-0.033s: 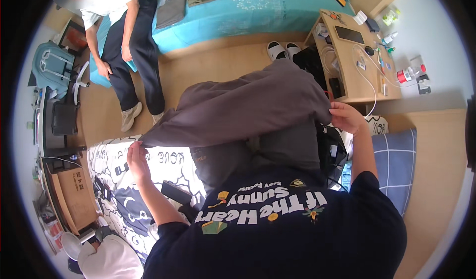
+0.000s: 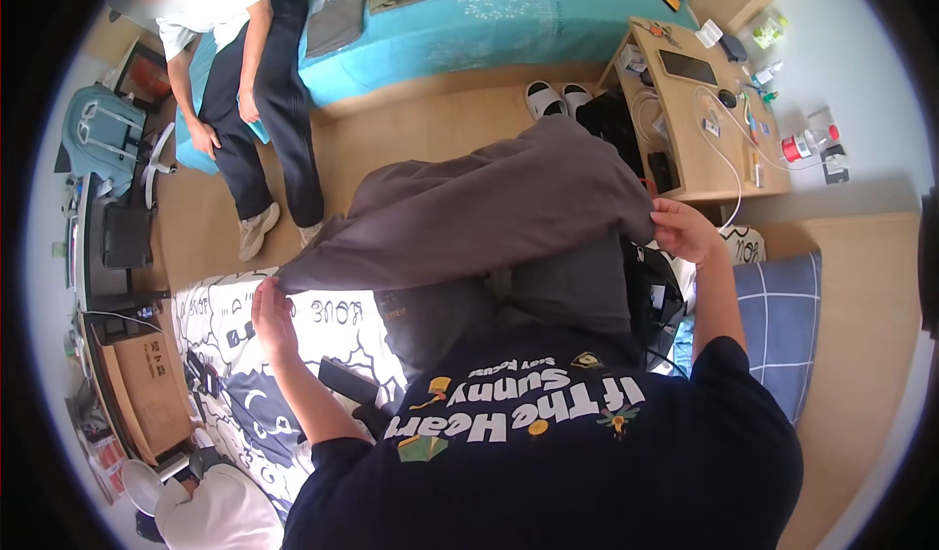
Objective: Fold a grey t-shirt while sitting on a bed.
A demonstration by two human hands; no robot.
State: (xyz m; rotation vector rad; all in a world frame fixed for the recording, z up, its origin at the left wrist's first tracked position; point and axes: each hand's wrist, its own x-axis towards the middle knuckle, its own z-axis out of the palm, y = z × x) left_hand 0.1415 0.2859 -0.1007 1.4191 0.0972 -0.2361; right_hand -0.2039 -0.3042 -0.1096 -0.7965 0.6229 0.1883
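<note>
A brownish-grey garment (image 2: 479, 218) is stretched out between my two hands over my lap, its far part hanging down past my knees. Its exact kind does not show. My left hand (image 2: 275, 323) pinches a pointed corner at the left end. At the right end, my right hand (image 2: 687, 232) grips the edge between thumb and fingers. Under the near edge of the cloth are my legs in dark grey trousers (image 2: 567, 296).
I sit on a bed with a black-and-white patterned sheet (image 2: 342, 330). A blue checked pillow (image 2: 778, 320) lies at right. Ahead stand a wooden desk (image 2: 699, 149) and a bed with a turquoise sheet (image 2: 440, 46), where another person (image 2: 249, 71) sits. White-and-black slippers (image 2: 544, 100) lie on the floor.
</note>
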